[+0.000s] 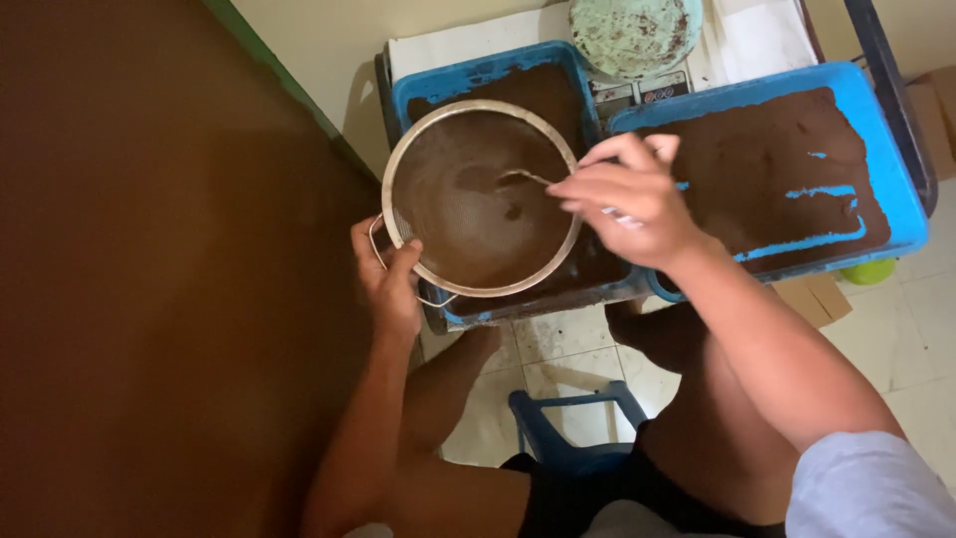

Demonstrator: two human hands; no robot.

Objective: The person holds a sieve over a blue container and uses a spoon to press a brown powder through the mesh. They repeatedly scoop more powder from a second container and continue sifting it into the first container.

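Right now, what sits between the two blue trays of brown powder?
In the head view, a small scale with a green plate on top sits at the back between the left tray and right tray.

- 2 blue trays of brown powder: left point(418, 90), right point(896, 169)
- 1 round metal sieve point(478, 199)
- 1 spoon point(523, 177)
- 1 green plate point(635, 35), far
- 1 blue stool point(563, 438), near
- 2 hands: left point(390, 284), right point(627, 194)

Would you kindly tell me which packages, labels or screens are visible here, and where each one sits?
Digital scale: between the two blue trays at the top, grey, with a small display panel under a round green pan.
Cardboard box: on the floor below the right tray, brown, partly hidden.
Cardboard box: right edge, brown, cropped.
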